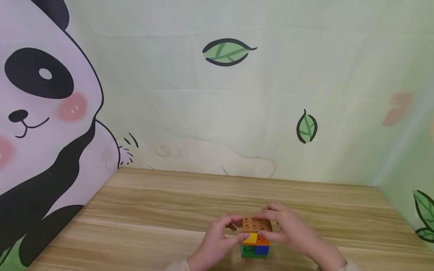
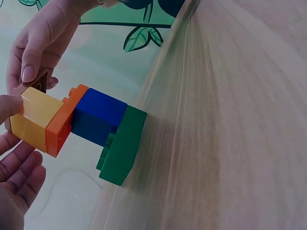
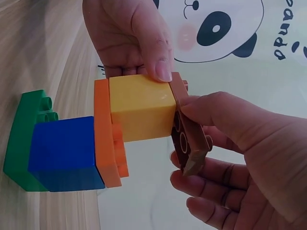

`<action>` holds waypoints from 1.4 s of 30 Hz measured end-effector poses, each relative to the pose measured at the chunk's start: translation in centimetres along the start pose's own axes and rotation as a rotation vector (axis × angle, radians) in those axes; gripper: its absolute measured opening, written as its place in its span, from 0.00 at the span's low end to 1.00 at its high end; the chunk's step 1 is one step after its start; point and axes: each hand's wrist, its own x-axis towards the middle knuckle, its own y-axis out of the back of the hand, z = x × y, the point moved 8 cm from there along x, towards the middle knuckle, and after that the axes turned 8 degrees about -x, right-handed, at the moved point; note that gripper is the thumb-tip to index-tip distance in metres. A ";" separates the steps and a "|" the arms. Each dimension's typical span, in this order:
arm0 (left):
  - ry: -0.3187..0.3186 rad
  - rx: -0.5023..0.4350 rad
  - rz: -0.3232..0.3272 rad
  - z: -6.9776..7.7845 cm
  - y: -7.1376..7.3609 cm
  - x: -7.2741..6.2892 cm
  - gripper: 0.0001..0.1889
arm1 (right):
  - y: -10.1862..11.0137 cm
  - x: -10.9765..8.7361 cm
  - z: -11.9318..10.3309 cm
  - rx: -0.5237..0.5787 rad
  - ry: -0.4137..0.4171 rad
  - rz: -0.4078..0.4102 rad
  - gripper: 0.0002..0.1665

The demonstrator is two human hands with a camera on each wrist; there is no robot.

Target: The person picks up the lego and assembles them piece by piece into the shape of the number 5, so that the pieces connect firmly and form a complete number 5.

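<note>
A stepped stack of toy building bricks stands on the wooden table. At its base is a green brick point(image 1: 252, 256), with a blue brick point(image 1: 262, 250) on the right part of it. A thin orange brick point(image 3: 106, 134) comes above the blue, then a yellow brick point(image 3: 141, 108), topped by a brown brick point(image 1: 256, 224) with studs up. My left hand point(image 1: 218, 239) holds the yellow brick, thumb on its near face close under the brown one. With thumb and fingers, my right hand point(image 1: 291, 229) grips the brown brick's right part, which overhangs the yellow.
Wood-grained table point(image 1: 152, 222) surrounds the stack. Behind it rises a pale green cloth backdrop point(image 1: 162, 105) with printed leaves, and a large printed panda point(image 1: 84, 150) covers the left side. A further backdrop panel point(image 1: 407, 158) stands along the right edge.
</note>
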 end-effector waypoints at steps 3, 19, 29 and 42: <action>0.016 -0.004 -0.003 -0.1 -0.1 0.0 0.19 | 0.2 -0.1 0.1 -0.005 0.000 -0.004 0.18; 0.044 0.016 -0.001 -0.5 -0.1 0.0 0.20 | 0.9 -0.9 1.7 0.042 -0.072 0.006 0.24; 0.053 0.014 0.003 -0.5 0.0 0.1 0.20 | 1.1 -2.5 2.9 0.050 -0.077 0.070 0.28; 0.021 0.002 0.004 -0.1 0.0 0.1 0.20 | -1.7 -4.0 3.8 0.146 -0.028 0.112 0.23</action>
